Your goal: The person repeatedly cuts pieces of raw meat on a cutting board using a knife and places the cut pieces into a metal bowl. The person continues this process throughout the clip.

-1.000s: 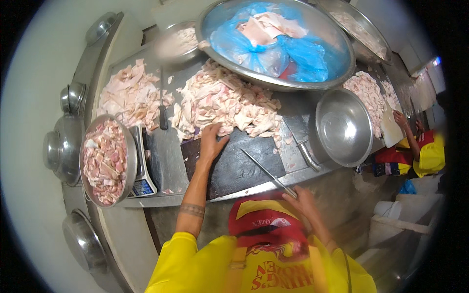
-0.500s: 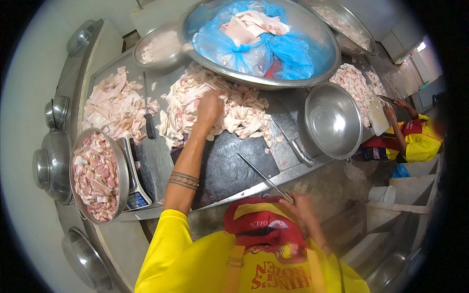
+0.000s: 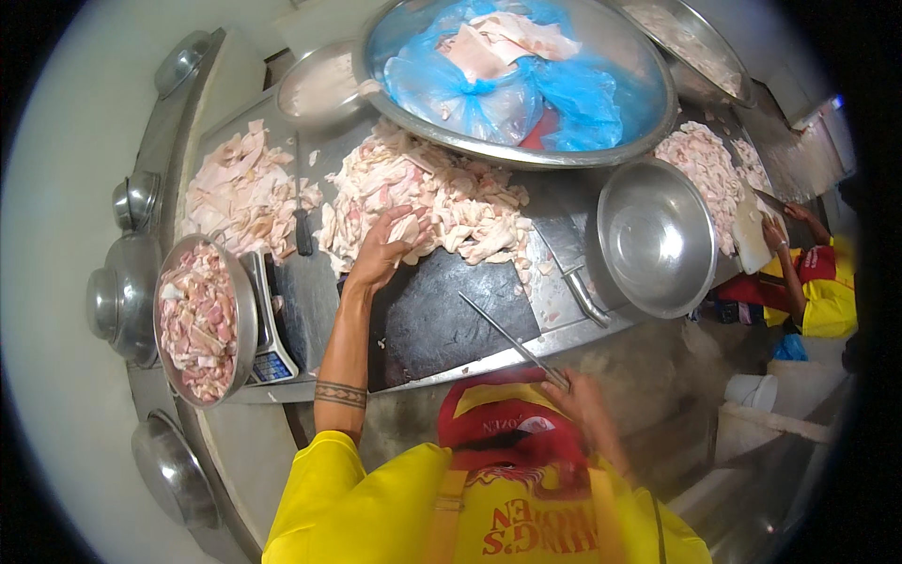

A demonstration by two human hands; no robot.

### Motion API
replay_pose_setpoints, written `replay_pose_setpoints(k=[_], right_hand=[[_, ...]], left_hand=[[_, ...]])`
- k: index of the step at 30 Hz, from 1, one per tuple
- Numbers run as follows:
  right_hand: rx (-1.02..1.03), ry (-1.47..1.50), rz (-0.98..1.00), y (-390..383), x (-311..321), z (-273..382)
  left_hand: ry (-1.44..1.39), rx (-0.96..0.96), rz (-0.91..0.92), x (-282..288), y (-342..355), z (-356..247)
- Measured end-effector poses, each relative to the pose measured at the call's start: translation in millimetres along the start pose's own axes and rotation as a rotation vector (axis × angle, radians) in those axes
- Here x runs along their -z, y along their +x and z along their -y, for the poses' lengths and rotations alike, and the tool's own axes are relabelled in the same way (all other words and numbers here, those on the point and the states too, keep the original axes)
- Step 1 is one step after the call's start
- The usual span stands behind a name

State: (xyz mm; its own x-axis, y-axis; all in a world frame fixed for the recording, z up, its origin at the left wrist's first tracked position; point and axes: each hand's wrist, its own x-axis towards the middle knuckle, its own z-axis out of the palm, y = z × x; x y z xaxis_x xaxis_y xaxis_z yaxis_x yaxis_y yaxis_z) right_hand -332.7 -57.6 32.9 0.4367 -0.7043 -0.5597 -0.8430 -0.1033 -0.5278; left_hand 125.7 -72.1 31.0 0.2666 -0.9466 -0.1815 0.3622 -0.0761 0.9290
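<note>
Pale strips of raw skin and fat lie in a big pile (image 3: 442, 193) on the metal table. At the pile's near edge, my left hand (image 3: 381, 252) has its fingers closed round a pale piece of skin (image 3: 405, 229). My right hand (image 3: 581, 399), close to my apron, grips the handle of a long, thin-bladed knife (image 3: 503, 333). The blade points away and left, over the dark cutting board (image 3: 442, 320). That board lies between the pile and the table's front edge.
A large steel basin (image 3: 648, 141) with blue plastic bags stands behind the pile, and a steel bowl (image 3: 656, 235) to its right. A bowl of cut meat (image 3: 199, 324) sits on a scale (image 3: 272, 362) at left. Another knife (image 3: 303, 233) lies nearby. A co-worker (image 3: 817, 282) cuts at right.
My left hand has drawn back from the pile toward me and turned, now with a piece of skin in its fingers. My right hand and the knife have barely moved.
</note>
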Motion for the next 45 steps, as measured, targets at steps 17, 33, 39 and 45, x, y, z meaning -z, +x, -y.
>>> replay_pose_setpoints(k=[17, 33, 39, 45], right_hand=[[0.176, -0.134, 0.105, 41.9, 60.2, -13.0], [0.324, -0.150, 0.198, 75.8, 86.7, -19.1], [0.291, -0.192, 0.202, 75.5, 83.0, -10.9], [0.313, -0.206, 0.159, 72.9, 65.7, 13.4]], left_hand=[[1.361, -0.555, -0.359, -70.1, 56.0, -28.5], [1.001, -0.152, -0.314, -83.9, 122.9, 34.3], [-0.131, 0.028, -0.133, -95.4, 45.7, 9.6], [-0.675, -0.091, 0.135, -72.3, 14.7, -3.2]])
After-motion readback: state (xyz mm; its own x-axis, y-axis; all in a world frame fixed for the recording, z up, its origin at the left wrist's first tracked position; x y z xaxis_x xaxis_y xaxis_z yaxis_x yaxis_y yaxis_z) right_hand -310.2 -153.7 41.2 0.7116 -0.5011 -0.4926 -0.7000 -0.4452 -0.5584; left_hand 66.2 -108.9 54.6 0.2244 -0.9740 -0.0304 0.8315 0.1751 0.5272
